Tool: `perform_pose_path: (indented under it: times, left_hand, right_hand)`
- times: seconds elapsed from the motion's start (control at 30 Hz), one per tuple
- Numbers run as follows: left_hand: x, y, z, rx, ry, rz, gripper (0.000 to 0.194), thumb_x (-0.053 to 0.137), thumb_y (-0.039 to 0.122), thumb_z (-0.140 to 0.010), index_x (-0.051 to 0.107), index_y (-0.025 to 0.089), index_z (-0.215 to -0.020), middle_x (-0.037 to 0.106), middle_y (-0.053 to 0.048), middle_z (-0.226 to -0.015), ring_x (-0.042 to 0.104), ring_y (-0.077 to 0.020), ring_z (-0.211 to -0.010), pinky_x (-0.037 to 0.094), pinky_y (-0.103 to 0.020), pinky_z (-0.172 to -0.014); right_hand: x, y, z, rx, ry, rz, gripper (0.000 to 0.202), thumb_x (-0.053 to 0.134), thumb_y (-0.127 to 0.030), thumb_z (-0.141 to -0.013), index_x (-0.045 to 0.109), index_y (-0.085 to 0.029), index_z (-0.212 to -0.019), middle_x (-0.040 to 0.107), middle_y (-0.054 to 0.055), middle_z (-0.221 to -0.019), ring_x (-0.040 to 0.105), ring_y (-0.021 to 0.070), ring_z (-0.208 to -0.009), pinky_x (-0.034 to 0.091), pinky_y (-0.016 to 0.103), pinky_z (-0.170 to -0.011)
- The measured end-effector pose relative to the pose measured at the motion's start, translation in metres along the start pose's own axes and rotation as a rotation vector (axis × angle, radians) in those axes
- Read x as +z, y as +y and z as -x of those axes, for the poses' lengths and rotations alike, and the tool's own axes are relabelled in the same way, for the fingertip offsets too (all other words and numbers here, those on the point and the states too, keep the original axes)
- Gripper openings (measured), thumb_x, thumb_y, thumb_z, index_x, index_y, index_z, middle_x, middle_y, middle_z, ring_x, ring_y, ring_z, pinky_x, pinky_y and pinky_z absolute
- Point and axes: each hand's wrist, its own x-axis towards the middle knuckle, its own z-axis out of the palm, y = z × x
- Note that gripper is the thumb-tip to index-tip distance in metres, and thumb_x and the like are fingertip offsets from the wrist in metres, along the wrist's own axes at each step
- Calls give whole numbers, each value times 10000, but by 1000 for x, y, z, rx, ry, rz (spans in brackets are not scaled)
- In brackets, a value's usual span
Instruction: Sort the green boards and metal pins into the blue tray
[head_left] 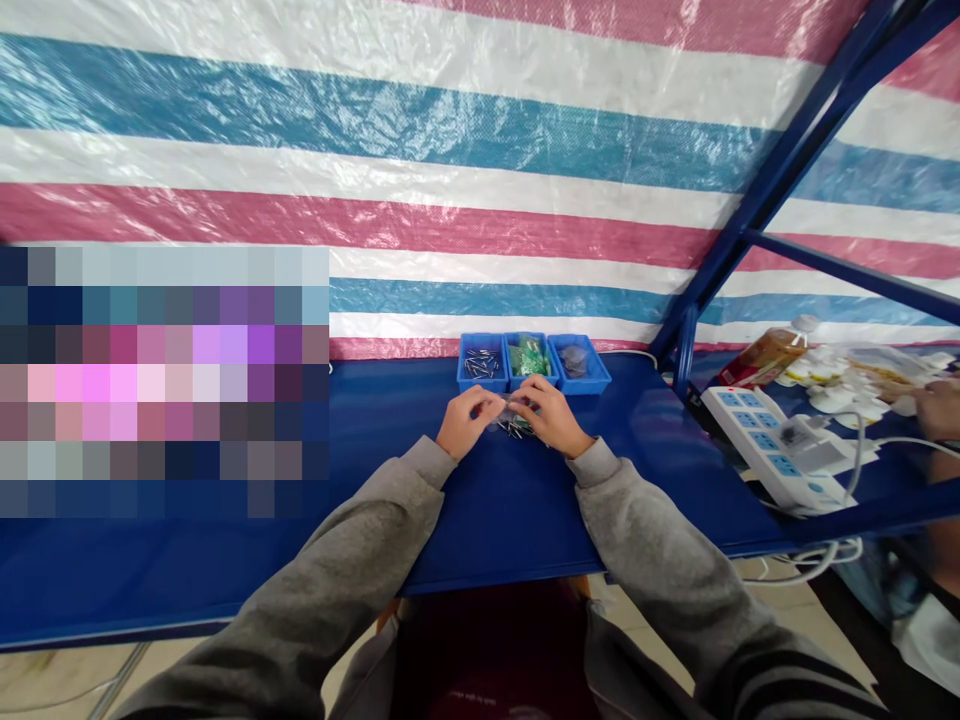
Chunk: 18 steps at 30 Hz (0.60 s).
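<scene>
My left hand (466, 420) and my right hand (551, 416) meet over the blue table, fingertips pinched close together. Between them is what looks like a small clear plastic bag (504, 413), partly hidden by the fingers. Under the fingertips lies a small pile of screws (516, 430); whether some are inside the bag I cannot tell. Just beyond stand three blue bins in a row. The left bin (460, 372) holds loose screws (481, 362), the middle one green packets (529, 355), and the right bin (596, 386) translucent greyish bags (574, 361).
A blue metal frame (720, 250) rises on the right. Past it are a white power strip (772, 450) with cables, a bottle (769, 352), white parts (840, 385) and another person's hand (937, 408). Striped sheeting (450, 160) hangs behind. The left side is pixelated.
</scene>
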Motion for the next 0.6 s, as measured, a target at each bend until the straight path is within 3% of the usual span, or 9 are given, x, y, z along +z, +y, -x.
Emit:
perform_pose_path:
  times: [0.1,0.3,0.4,0.6]
  left_hand:
    - [-1,1,0,62,36,-68,367,597,482,-836,682,151,-701,588,-30,-684,523,-136,-642,457,-267,-645]
    - [2,-4,-1,-154,33,250,333,655,453,-786,693,130,-859,643,-26,-634,572,-144,-553,492,-275,-561]
    - [3,-3,0,-190,1,305,339,712,428,-732,675,137,-901,674,-28,-672,603,-149,-552,502,-266,-535]
    - [3,1,-1,-271,-17,314,353,700,474,-733,625,141,-644,610,-7,-532,556,-130,-474,493,-270,-514]
  right_hand:
    - [1,0,-1,57,-17,-26,244,528,-378,-913,624,-178,-809,586,50,-796,563,164,-722,484,287,-679]
    - [6,0,-1,248,-31,-212,175,565,-339,-857,627,-180,-896,678,28,-770,629,162,-702,500,271,-641]
    - [4,0,-2,242,-35,-182,157,558,-289,-841,654,-173,-885,682,34,-750,624,162,-672,498,277,-633]
    - [-1,-6,-1,147,11,-170,312,519,-253,-868,619,-214,-1161,628,26,-805,598,153,-689,517,285,-652]
